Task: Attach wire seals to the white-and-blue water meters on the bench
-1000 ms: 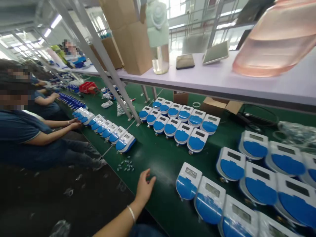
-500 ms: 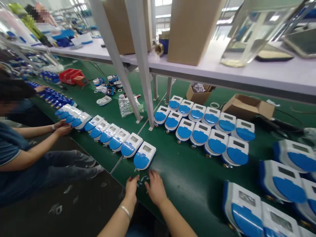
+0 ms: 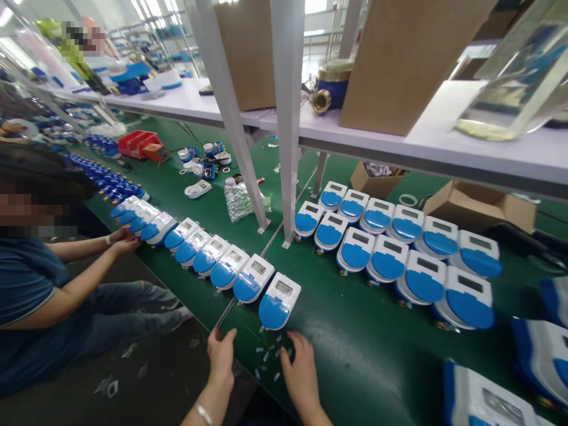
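left hand point(image 3: 220, 357) and right hand point(image 3: 302, 368) unclenched, empty; blue-white meter point(image 3: 274, 311) ahead, display point(image 3: 284, 288) too small to read

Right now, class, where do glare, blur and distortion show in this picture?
Head view: the window at the top glares white; head view: the clear jar, upper right, looks soft and seems stretched; head view: light glints off the left-hand row of blue-and-white devices.
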`<action>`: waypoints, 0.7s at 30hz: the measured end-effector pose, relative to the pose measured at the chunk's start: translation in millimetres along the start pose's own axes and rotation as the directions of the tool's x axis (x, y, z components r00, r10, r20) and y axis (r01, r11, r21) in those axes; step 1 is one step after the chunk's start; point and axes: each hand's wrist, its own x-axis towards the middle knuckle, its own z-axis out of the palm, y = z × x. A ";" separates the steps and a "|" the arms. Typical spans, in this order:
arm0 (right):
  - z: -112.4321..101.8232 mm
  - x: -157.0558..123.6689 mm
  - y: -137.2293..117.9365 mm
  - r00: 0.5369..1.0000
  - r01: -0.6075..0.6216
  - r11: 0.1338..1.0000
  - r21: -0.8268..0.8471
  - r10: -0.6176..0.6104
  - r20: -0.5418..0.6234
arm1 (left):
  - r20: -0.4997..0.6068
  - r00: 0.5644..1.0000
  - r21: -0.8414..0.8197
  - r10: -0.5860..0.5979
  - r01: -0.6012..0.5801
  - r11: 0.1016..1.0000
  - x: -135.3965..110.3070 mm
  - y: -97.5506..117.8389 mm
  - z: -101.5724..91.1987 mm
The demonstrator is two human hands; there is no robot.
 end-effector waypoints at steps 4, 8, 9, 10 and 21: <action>-8.6 34.6 -14.3 0.963 -0.205 0.898 0.389 0.256 -0.086 | -0.224 0.950 0.023 0.217 -0.217 0.976 59.0 61.7 -22.7; 7.9 65.7 -39.6 0.955 -0.240 0.868 0.436 0.292 -0.055 | 0.113 0.985 -0.118 0.132 -0.119 0.986 105.8 101.2 -17.1; 12.8 69.8 -44.3 0.955 -0.237 0.871 0.431 0.290 -0.061 | 0.185 0.976 -0.144 0.111 -0.085 0.986 113.2 102.8 -13.8; 17.0 72.7 -48.0 0.956 -0.228 0.874 0.430 0.285 -0.073 | 0.227 0.969 -0.162 0.100 -0.063 0.985 118.8 101.9 -10.3; 16.2 95.1 -41.7 0.940 -0.109 0.832 0.544 0.265 -0.217 | 0.507 0.836 -0.308 0.213 -0.055 0.950 123.7 110.7 21.0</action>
